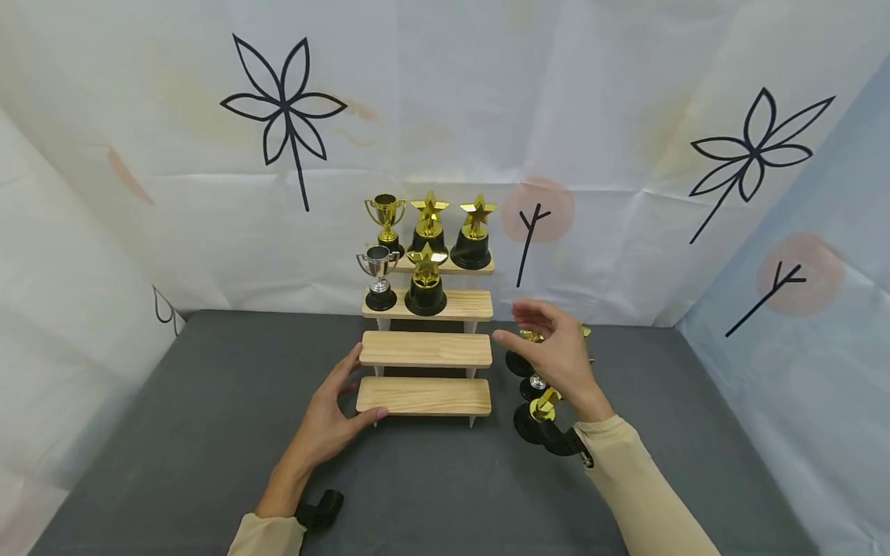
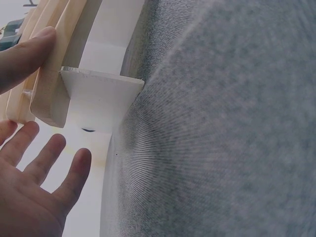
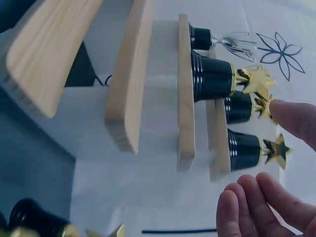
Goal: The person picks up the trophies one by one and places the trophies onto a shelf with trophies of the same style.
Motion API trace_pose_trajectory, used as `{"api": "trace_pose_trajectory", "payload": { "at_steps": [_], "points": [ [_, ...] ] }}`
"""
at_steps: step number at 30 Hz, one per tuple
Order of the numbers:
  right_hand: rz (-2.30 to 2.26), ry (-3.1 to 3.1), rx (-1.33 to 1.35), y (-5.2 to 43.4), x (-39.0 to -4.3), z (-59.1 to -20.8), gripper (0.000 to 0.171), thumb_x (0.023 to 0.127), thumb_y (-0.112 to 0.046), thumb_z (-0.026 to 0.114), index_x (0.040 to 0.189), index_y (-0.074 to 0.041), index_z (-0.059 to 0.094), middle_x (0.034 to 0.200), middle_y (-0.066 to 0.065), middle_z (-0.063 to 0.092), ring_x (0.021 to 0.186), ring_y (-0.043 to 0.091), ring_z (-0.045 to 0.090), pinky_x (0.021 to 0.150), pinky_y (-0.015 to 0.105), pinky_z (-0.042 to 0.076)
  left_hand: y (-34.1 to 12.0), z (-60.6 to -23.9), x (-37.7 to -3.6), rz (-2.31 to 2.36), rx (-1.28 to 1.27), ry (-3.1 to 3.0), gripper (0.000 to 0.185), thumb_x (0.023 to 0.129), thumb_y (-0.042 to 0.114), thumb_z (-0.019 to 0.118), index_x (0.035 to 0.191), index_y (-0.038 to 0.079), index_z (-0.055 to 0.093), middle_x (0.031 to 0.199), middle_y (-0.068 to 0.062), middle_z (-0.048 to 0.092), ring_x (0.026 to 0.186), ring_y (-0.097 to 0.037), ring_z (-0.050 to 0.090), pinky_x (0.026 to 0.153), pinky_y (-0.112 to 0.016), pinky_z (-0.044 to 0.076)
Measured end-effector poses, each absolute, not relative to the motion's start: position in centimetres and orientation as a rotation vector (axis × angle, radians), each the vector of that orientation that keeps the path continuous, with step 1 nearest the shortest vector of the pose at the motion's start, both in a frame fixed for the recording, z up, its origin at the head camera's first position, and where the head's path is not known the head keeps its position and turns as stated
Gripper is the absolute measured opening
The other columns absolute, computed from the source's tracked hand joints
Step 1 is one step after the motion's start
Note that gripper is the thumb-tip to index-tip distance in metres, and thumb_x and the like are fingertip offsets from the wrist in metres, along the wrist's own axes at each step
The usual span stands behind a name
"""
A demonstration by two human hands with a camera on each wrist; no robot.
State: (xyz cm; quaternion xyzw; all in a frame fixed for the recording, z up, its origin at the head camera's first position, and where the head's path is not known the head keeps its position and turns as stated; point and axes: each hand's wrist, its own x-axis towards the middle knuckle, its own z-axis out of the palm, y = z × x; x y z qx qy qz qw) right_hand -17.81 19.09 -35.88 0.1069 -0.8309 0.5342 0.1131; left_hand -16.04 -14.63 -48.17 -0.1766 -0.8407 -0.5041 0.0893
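A stepped wooden display stand [image 1: 426,395] has several boards on white supports. My left hand [image 1: 332,421] is at its lower left side, thumb [image 2: 37,47] touching the lowest board's edge, the other fingers straight and spread by the board ends. On the second board from the top stand a silver cup trophy [image 1: 378,270] and a gold star trophy [image 1: 426,289]. My right hand [image 1: 556,351], thumb and fingers apart with nothing between them, is right of the stand. It overlaps a group of trophies [image 1: 542,405] on the table, partly hiding them.
The top board carries a gold cup trophy [image 1: 385,216] and two star trophies [image 1: 473,239]. A grey cloth [image 1: 208,432] covers the table. White printed fabric [image 1: 445,93] hangs close behind the stand, with more at both sides.
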Motion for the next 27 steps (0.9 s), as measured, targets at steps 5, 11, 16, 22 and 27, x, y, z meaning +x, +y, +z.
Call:
{"api": "trace_pose_trajectory", "payload": {
  "at_steps": [5, 11, 16, 22, 27],
  "points": [
    [1.522, -2.492, 0.266, 21.3, -15.8, -36.5, 0.051, 0.085, -0.017, 0.085, 0.130, -0.001, 0.064, 0.128, 0.016, 0.064, 0.117, 0.034, 0.062, 0.099, 0.036, 0.053, -14.7, -48.2, -16.1, -1.483, -0.516, -2.504, 0.109, 0.077, 0.015, 0.091, 0.163, 0.017, 0.024, 0.158, -0.015, 0.037, 0.137, -0.038, 0.042, 0.101, -0.063, 0.046],
    [1.458, -2.493, 0.277, 23.9, -13.6, -37.7, 0.050, 0.083, -0.013, 0.086, 0.128, -0.003, 0.066, 0.124, 0.012, 0.066, 0.111, 0.027, 0.064, 0.095, 0.027, 0.054, -14.6, -48.1, -16.0, -1.493, -0.501, -2.517, 0.108, 0.078, 0.017, 0.091, 0.163, 0.018, 0.024, 0.159, -0.014, 0.037, 0.138, -0.038, 0.041, 0.103, -0.062, 0.045],
    [1.460, -2.452, 0.291, 25.6, -12.3, -39.0, 0.047, 0.081, -0.005, 0.086, 0.124, 0.000, 0.067, 0.121, 0.017, 0.066, 0.105, 0.011, 0.065, 0.091, 0.018, 0.054, -14.6, -48.2, -16.0, -1.518, -0.504, -2.507, 0.108, 0.078, 0.018, 0.091, 0.163, 0.017, 0.024, 0.159, -0.015, 0.036, 0.139, -0.038, 0.040, 0.103, -0.063, 0.044],
    [1.468, -2.500, 0.179, 27.2, -11.0, -40.6, 0.052, 0.082, -0.009, 0.086, 0.127, 0.004, 0.065, 0.125, 0.023, 0.064, 0.104, 0.002, 0.064, 0.089, 0.014, 0.053, -14.6, -48.2, -15.9, -1.526, -0.503, -2.503, 0.108, 0.077, 0.018, 0.091, 0.162, 0.013, 0.025, 0.159, -0.015, 0.036, 0.139, -0.038, 0.040, 0.103, -0.063, 0.044],
    [1.477, -2.574, 0.160, 28.2, -10.6, -42.3, 0.056, 0.082, -0.013, 0.088, 0.130, 0.004, 0.063, 0.124, 0.021, 0.065, 0.104, 0.000, 0.062, 0.089, 0.017, 0.054, -14.6, -48.0, -15.9, -1.536, -0.517, -2.486, 0.107, 0.077, 0.016, 0.091, 0.162, 0.012, 0.027, 0.157, -0.015, 0.038, 0.139, -0.037, 0.041, 0.103, -0.063, 0.045]
  ]
}}
